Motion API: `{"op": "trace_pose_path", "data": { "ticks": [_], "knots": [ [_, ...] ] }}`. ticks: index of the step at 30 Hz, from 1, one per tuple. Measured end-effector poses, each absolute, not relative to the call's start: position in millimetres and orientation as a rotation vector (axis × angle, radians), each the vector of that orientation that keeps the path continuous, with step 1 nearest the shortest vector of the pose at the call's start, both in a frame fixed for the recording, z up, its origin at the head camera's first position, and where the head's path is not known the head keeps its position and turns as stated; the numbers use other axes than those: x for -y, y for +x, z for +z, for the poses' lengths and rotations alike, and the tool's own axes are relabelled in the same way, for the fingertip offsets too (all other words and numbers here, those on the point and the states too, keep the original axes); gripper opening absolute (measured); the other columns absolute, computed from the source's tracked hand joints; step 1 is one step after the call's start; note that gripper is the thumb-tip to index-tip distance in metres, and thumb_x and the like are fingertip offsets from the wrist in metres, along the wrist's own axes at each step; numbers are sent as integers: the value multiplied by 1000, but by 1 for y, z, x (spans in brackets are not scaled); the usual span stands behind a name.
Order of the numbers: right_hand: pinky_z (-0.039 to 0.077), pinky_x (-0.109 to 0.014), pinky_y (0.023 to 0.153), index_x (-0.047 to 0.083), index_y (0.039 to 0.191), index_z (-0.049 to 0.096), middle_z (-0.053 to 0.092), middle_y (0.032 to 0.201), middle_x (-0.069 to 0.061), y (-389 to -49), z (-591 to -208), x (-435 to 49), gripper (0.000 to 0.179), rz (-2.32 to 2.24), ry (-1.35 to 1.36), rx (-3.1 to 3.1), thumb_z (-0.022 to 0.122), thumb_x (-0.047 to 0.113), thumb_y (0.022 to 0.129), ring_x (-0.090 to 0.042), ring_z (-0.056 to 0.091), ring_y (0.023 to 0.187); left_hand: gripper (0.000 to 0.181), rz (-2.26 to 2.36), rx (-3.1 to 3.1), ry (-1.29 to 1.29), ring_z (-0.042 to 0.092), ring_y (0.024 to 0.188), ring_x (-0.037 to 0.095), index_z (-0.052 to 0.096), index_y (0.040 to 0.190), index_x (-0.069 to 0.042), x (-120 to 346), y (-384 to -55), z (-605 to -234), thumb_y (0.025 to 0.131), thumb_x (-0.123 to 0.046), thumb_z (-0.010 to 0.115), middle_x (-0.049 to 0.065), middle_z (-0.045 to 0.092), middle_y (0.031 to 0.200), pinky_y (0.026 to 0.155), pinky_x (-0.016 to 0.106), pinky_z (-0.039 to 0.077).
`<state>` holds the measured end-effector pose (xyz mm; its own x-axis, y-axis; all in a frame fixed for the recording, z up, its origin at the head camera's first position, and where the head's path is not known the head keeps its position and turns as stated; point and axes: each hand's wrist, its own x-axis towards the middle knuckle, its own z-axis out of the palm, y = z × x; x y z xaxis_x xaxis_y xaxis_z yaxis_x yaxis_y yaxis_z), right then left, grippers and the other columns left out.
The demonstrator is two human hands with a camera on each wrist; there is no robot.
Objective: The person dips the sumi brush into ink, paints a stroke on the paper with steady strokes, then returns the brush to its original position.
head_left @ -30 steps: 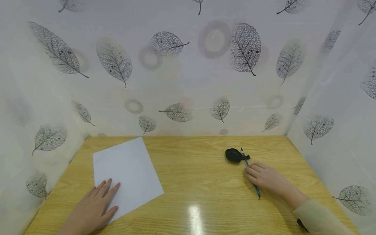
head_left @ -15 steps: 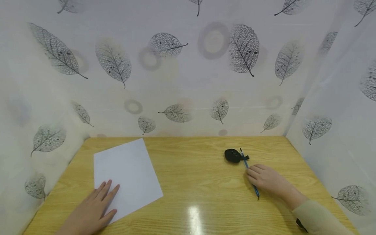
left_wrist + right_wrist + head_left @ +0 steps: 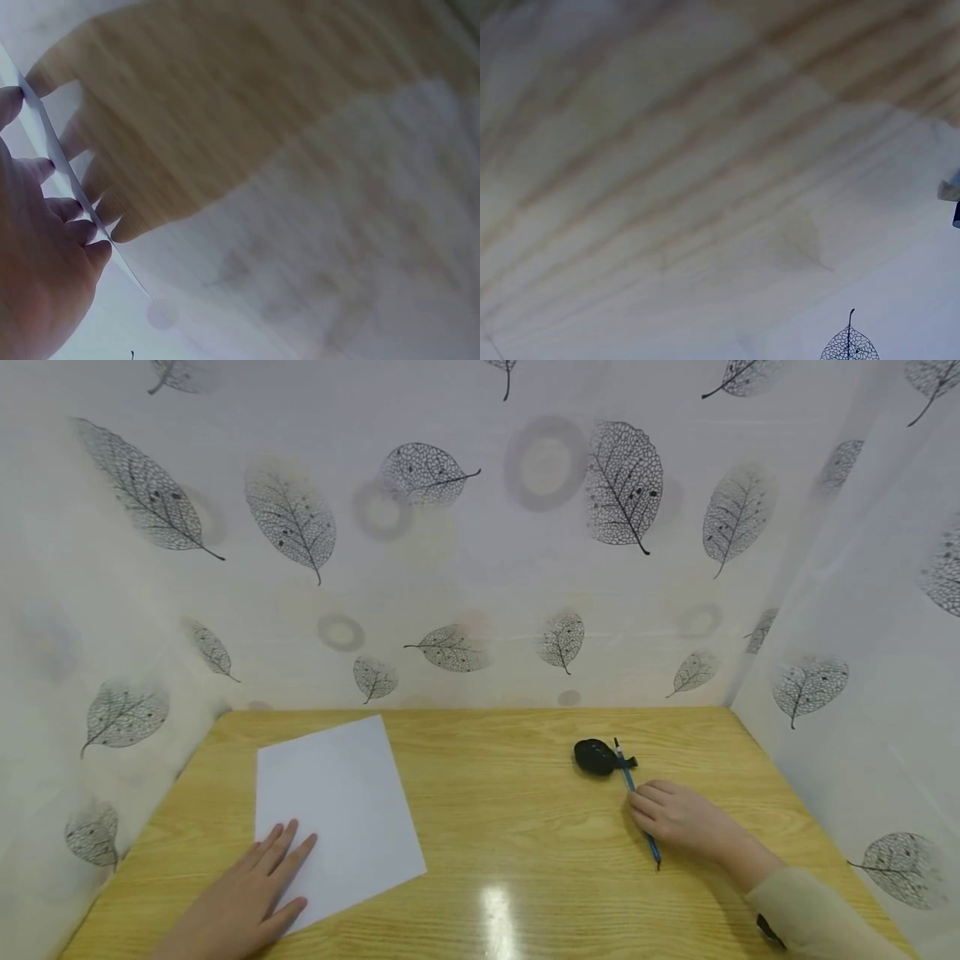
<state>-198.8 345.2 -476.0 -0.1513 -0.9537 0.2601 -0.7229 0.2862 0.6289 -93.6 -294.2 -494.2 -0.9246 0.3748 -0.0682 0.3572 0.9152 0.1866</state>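
Observation:
In the head view, my left hand rests with straight, spread fingers on the lower left part of a white sheet of paper. The left wrist view shows these fingers against the paper's edge, their reflections on the shiny table. On the right side, my right hand holds a slim blue pen around its middle, fingers curled over it. Both pen ends show beyond the hand. The pen's far part lies across the narrow neck of a black, glossy, rounded thing. The right wrist view hardly shows the hand's work.
Both hands are over a wood-grain table with a bright light reflection near its front. Behind it and at both sides hangs a pale curtain printed with leaf skeletons.
My left hand and the paper under it have shifted a little to the right together. The right hand, pen and black thing stay practically in place.

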Motion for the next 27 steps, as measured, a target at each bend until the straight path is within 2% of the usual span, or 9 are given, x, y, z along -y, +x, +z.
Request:
{"op": "trace_pose_path", "data": {
  "ticks": [1,4,5,8,9,12,15,16,27],
  "knots": [
    [62,-33,81,10,96,75,75,102,-7,-199,-476,-345,70,-483,1502,1929,8,-5,113,-19,71,90,76,269,-2980,581,41,153,48,50,159,-11,294,-94,-494,100,-57,65,25,41,167,104,0,-25],
    [62,-33,81,11,94,74,76,102,-7,-199,-476,-344,69,-489,1508,1905,10,-6,113,-19,71,90,74,269,-3008,611,43,152,48,51,158,-12,292,-93,-494,100,-55,65,25,43,166,106,-1,-24],
    [62,-33,81,11,93,74,76,102,-7,-199,-476,-344,69,-492,1509,1898,10,-6,113,-20,71,90,73,254,-3021,635,45,151,48,52,157,-11,291,-93,-494,100,-55,66,25,45,165,116,2,-17],
    [63,-33,81,11,93,75,77,101,-7,-199,-476,-343,69,-491,1514,1886,12,-5,114,-20,73,90,73,260,-3026,650,45,151,47,52,157,-12,288,-94,-494,100,-55,65,24,45,165,118,3,-15],
    [63,-33,81,11,93,75,77,101,-7,-199,-475,-343,68,-491,1517,1878,12,-5,114,-20,73,90,73,250,-3021,658,46,150,47,52,157,-12,288,-94,-493,101,-55,65,24,45,165,127,10,-6],
    [63,-33,81,10,93,75,77,101,-7,-199,-475,-342,66,-482,1520,1861,14,-4,114,-20,73,90,73,264,-3006,672,45,151,47,51,158,-12,285,-96,-492,101,-56,63,24,44,166,120,4,-15],
    [63,-33,81,11,94,75,77,101,-8,-199,-475,-342,65,-484,1517,1844,15,-5,114,-20,72,90,73,255,-3001,690,44,151,47,50,158,-12,283,-96,-492,102,-57,62,24,43,166,120,3,-16],
    [63,-33,81,10,94,74,77,101,-8,-199,-475,-342,65,-484,1514,1844,15,-5,114,-20,72,90,74,269,-2999,685,43,152,47,50,159,-12,282,-96,-492,102,-57,62,23,42,167,109,-1,-24],
    [63,-32,79,10,96,73,76,101,-9,-199,-465,-338,64,-513,1480,1810,16,-12,111,-20,72,89,75,286,-2923,672,36,157,45,46,162,-15,269,-98,-485,103,-59,59,21,36,171,108,-1,-25]
  ]
}}
